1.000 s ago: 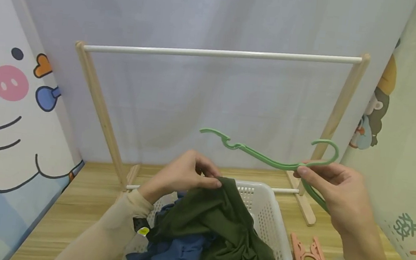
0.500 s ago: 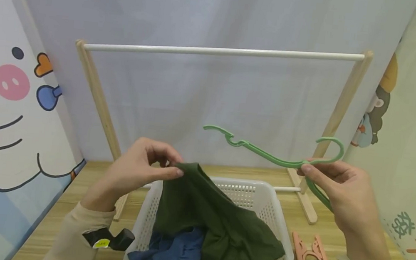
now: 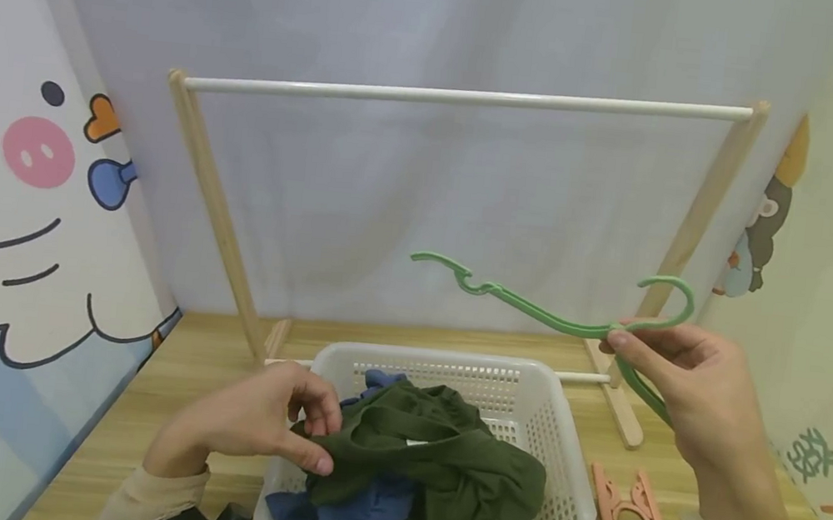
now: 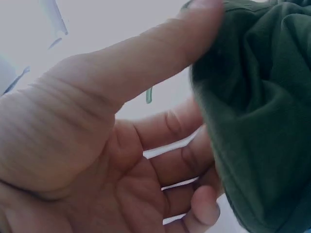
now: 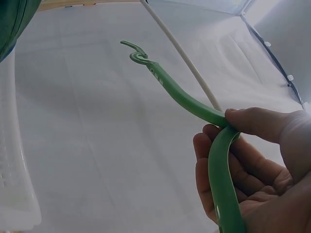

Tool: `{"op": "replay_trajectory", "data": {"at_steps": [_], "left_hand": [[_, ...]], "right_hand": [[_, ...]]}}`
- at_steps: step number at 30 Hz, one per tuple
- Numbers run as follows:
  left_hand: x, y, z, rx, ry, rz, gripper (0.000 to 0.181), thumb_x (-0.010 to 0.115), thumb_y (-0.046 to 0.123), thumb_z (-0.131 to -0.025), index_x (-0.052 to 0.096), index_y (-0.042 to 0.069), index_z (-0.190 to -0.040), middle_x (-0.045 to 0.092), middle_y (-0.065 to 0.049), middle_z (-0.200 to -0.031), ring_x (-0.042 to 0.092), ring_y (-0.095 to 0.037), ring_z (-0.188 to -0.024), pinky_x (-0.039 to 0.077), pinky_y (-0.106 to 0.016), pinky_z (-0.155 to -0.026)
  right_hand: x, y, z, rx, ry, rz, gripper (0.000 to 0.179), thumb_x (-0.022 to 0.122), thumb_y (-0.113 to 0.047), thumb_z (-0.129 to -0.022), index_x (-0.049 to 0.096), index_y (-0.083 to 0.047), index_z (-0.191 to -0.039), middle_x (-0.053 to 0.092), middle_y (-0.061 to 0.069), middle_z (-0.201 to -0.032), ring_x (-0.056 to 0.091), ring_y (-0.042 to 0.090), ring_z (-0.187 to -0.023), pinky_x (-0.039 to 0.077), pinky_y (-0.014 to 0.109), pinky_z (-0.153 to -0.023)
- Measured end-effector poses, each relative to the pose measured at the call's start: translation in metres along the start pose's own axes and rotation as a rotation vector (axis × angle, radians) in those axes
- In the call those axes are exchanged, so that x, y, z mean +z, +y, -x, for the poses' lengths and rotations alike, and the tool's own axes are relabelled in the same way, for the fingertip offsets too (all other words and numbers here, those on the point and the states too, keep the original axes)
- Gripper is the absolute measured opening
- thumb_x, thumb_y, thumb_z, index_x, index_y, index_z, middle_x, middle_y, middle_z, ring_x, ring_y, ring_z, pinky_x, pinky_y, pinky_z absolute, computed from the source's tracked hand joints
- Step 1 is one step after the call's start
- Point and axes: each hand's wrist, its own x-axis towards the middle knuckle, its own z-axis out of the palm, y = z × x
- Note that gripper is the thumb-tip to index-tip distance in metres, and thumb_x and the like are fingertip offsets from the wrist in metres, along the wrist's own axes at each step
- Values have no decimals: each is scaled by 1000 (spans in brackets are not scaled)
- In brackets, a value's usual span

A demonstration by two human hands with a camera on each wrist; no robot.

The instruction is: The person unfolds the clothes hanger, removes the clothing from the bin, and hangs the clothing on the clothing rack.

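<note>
A dark green garment [image 3: 471, 475] lies bunched in a white plastic basket [image 3: 576, 510], over a blue garment [image 3: 365, 513]. At the basket's left side my left hand [image 3: 266, 417] pinches the green garment's edge between thumb and fingers; the left wrist view shows the cloth [image 4: 257, 121] at the thumb tip. My right hand [image 3: 700, 396] holds a green folding hanger [image 3: 532, 309] at its middle joint, thumb on top, to the right above the basket. One hanger arm points left and the hook curls upward. In the right wrist view the other arm [image 5: 223, 179] runs down across the palm.
Behind the basket stands a wooden rack with a white top bar [image 3: 462, 97]. A folded pink hanger [image 3: 621, 514] lies on the wooden table [image 3: 120, 449], right of the basket and near my right wrist. Printed panels stand at both sides.
My left hand drew the green garment leftward and up, then lowered it to the basket's left side, where the cloth now lies bunched. The right hand and hanger barely moved.
</note>
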Motion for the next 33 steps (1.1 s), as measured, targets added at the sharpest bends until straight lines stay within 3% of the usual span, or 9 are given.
{"op": "replay_trajectory", "data": {"at_steps": [4, 10, 13, 16, 19, 21, 26, 29, 33], "left_hand": [[3, 4, -4, -84, 50, -32, 37, 94, 35, -92, 77, 16, -118, 72, 2, -105, 67, -16, -96, 56, -33, -78], [3, 4, -11, -91, 118, -84, 45, 82, 38, -104, 77, 8, -138, 78, -1, -127, 70, -18, -111, 58, -35, -87], [4, 3, -12, -89, 102, -64, 35, 77, 36, -108, 82, 9, -129, 81, -2, -121, 73, -12, -97, 60, -30, -81], [5, 2, -14, -62, 101, -50, 20, 76, 33, -109, 84, 15, -105, 76, 7, -94, 61, -4, -72, 54, -25, -69], [8, 0, -19, -25, 172, -37, 13, 79, 24, -107, 82, 20, -95, 70, 11, -84, 53, -8, -67, 49, -26, -67], [10, -1, -23, 6, 243, -30, 7, 82, 17, -103, 87, 22, -102, 77, 12, -93, 60, -10, -76, 51, -27, -71], [13, 1, -24, 84, 345, 13, 16, 88, 5, -95, 90, 16, -107, 84, 6, -101, 65, -10, -80, 50, -28, -68], [14, 3, -23, 72, 330, 26, 15, 90, 9, -93, 90, 13, -108, 84, 1, -104, 66, -9, -80, 51, -27, -67], [13, 5, -19, 12, 276, 43, 20, 94, 17, -92, 89, 12, -110, 84, -2, -112, 70, -10, -88, 56, -28, -71]], "right_hand": [[-2, 0, 1, -11, -10, -34, 14, 76, 2, -105, 81, 7, -116, 85, 2, -104, 64, 18, -123, 51, 18, -103], [1, 0, 1, -32, -21, -57, 14, 75, 7, -103, 81, 9, -115, 85, 2, -107, 66, 18, -120, 55, 18, -101], [5, 0, 0, -49, -30, -50, 16, 76, 10, -101, 81, 9, -116, 84, 2, -106, 70, 16, -113, 59, 19, -94], [8, 0, -1, -50, -45, -45, 19, 76, 12, -100, 82, 7, -118, 84, 2, -105, 74, 13, -105, 62, 21, -88], [11, 0, -1, -49, -52, -25, 20, 76, 11, -100, 82, 5, -118, 85, 1, -104, 77, 11, -101, 62, 20, -86], [13, 1, -1, -58, -43, -13, 19, 76, 11, -100, 82, 6, -117, 85, 2, -103, 77, 11, -98, 62, 20, -84], [20, 0, -4, -39, -1, 193, 19, 81, -4, -103, 83, 1, -121, 82, -6, -103, 71, 12, -99, 59, 19, -82], [23, -5, -11, -5, 7, 351, 25, 83, -21, -105, 84, -8, -126, 80, -10, -107, 70, 13, -104, 58, 20, -84], [32, -14, -26, 23, -32, 361, 33, 83, -30, -104, 83, -7, -128, 80, -10, -113, 71, 14, -111, 59, 19, -88]]}}
